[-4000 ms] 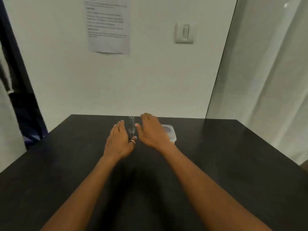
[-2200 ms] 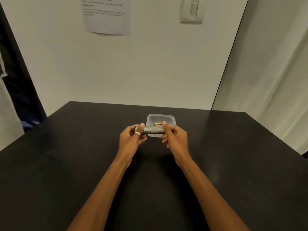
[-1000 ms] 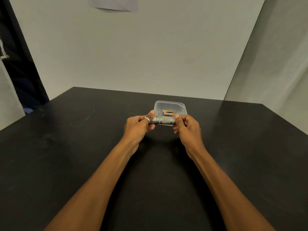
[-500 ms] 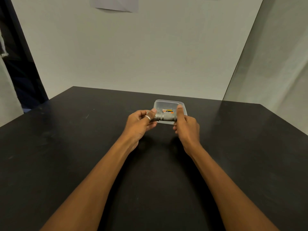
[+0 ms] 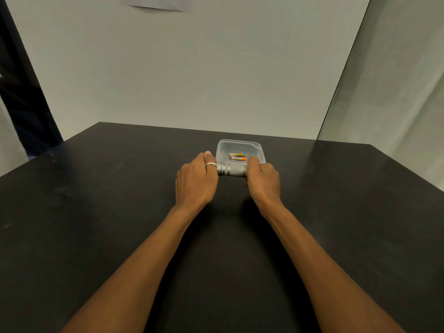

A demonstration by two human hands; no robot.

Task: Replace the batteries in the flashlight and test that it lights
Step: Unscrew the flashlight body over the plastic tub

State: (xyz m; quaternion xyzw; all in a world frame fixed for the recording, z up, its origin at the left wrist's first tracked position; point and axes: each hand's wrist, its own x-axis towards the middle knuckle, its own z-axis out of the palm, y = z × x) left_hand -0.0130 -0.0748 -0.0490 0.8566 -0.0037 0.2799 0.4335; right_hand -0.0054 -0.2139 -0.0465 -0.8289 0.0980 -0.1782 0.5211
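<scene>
A person grips a short grey flashlight crosswise above a black bench, the left hand wrapped round one end and the right hand closed on the other, both fists tight on the metal; the hold looks like a twist to unscrew one end and open the battery chamber, so the task appears to be at its first step; just behind the flashlight sits a clear plastic tub holding small batteries with orange markings, how many cannot be told; a ring shows on the left hand. The next move likely calls for opposing turns of the two hands, a firm hold on the ribbed barrel, and care that the loosened part does not drop; the bench top is matt and bare apart from the tub; behind it stands a plain pale wall with the lower edge of a paper sheet, and pale curtains hang to the right.
</scene>
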